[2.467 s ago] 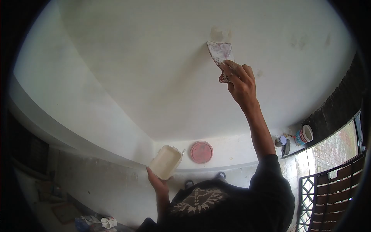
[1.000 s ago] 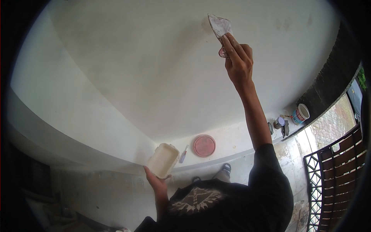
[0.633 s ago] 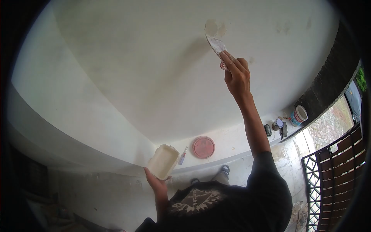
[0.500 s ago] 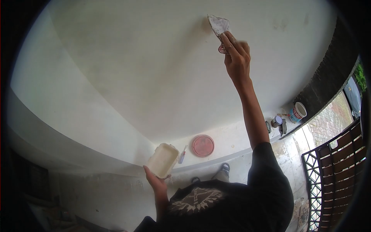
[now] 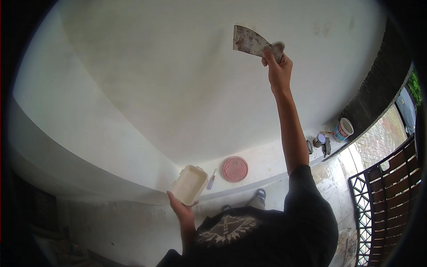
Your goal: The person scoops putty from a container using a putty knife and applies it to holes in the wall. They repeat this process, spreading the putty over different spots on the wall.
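Note:
My right hand (image 5: 279,69) is raised high in front of the pale wall (image 5: 187,89), its fingers wrapped round a putty knife (image 5: 250,42). The broad blade is stained and points left, its flat face turned toward me. Down at lower left, my left hand (image 5: 181,210) grips a cream rectangular tub (image 5: 190,184) from below, tilted so its inside faces me. A pale layer covers the inside of the tub. Just right of it, a small tool with a clear handle (image 5: 211,180) lies on the white ledge (image 5: 269,162).
A round red lid (image 5: 235,169) rests on the ledge. Farther right stand a small can (image 5: 319,140) and a white bucket with a printed label (image 5: 343,129). A slatted gate (image 5: 391,191) is at the right, and my sandalled foot (image 5: 261,193) shows below the ledge.
The putty knife has turned: its blade swung from pointing up-left to pointing left and now shows its other, darker face. My right hand shifted slightly right and down. The tub barely moved.

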Available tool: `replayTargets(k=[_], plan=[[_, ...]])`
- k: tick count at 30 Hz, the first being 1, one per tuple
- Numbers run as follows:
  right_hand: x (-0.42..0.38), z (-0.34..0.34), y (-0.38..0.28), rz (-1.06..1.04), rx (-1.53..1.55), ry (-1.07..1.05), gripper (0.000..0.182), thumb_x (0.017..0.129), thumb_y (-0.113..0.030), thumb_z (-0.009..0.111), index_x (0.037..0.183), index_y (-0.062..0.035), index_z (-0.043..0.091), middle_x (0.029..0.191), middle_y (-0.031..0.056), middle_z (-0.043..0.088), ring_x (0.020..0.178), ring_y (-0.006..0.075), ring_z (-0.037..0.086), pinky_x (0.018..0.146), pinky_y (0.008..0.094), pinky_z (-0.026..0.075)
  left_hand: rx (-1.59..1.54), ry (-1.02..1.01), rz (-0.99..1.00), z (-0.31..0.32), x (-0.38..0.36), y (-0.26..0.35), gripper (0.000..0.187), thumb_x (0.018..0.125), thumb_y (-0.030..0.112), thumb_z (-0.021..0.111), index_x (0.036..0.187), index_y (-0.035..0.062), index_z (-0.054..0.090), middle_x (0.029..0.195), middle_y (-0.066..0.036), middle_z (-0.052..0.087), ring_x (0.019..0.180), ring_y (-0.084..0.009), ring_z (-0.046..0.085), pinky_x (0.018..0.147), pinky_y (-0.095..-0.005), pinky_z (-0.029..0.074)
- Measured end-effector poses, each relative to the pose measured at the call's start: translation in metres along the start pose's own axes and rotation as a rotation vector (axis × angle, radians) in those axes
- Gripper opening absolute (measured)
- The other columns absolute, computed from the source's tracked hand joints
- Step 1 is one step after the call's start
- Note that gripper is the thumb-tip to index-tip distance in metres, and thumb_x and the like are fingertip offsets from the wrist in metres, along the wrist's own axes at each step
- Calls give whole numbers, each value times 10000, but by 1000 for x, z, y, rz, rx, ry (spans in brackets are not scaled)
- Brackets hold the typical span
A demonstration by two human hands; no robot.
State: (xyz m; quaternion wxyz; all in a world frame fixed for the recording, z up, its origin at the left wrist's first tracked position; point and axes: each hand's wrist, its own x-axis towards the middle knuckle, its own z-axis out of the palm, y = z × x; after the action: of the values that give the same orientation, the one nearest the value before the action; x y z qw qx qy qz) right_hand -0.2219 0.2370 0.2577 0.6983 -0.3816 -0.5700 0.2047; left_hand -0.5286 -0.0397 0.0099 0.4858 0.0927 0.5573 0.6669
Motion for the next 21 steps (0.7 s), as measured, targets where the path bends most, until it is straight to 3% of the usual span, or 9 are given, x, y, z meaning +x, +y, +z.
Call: replayTargets(k=[4,5,6,9,11,15,17,21], plan=[[17,-3,17,48,404,-8,173,930,-153,614,866,4,577,767,39,586,672,105,511,649,281,416,-19,-20,26,-4,2,-4,729,913,699,301,1349,130,435,1218,-87,604,968,-270,640,520,-413,469],[18,-3,18,61,519,-25,176,934,-154,606,875,10,581,785,47,597,687,108,529,653,288,424,-10,-42,5,-5,1,-3,717,934,665,278,1380,120,409,1289,-99,553,1073,-295,598,602,-472,497],[20,0,20,59,517,-27,176,934,-154,606,875,10,581,785,47,597,687,108,529,653,288,424,0,-64,-17,-7,1,-2,705,955,632,255,1412,110,383,1361,-110,502,1178,-320,557,685,-532,524],[23,7,24,67,490,-22,179,935,-156,608,893,17,596,799,56,618,705,121,551,672,296,434,10,-96,-7,-10,3,-4,712,954,637,250,1414,109,381,1361,-110,502,1177,-318,557,691,-534,519],[22,8,24,-5,145,58,177,934,-152,616,903,21,603,836,68,628,706,135,555,688,297,437,7,-91,-15,-12,5,-3,709,955,634,250,1413,109,381,1359,-110,504,1175,-316,558,685,-528,518],[17,-11,18,-14,56,140,169,927,-144,629,906,22,608,870,78,631,719,143,550,701,295,439,-14,-74,-17,-11,4,-2,701,959,628,250,1412,110,383,1353,-109,508,1170,-314,562,667,-515,518],[20,-22,26,-65,359,136,197,911,-192,643,809,-25,617,730,22,608,705,110,533,696,264,416,-13,-78,-12,-13,4,-2,698,960,626,251,1411,110,383,1352,-108,509,1169,-314,563,664,-513,518],[25,-45,47,42,609,99,156,901,-130,650,909,13,589,868,79,623,745,140,552,698,290,450,-2,-72,-4,-13,6,0,695,961,623,255,1408,107,387,1349,-109,512,1169,-314,565,654,-504,522]])
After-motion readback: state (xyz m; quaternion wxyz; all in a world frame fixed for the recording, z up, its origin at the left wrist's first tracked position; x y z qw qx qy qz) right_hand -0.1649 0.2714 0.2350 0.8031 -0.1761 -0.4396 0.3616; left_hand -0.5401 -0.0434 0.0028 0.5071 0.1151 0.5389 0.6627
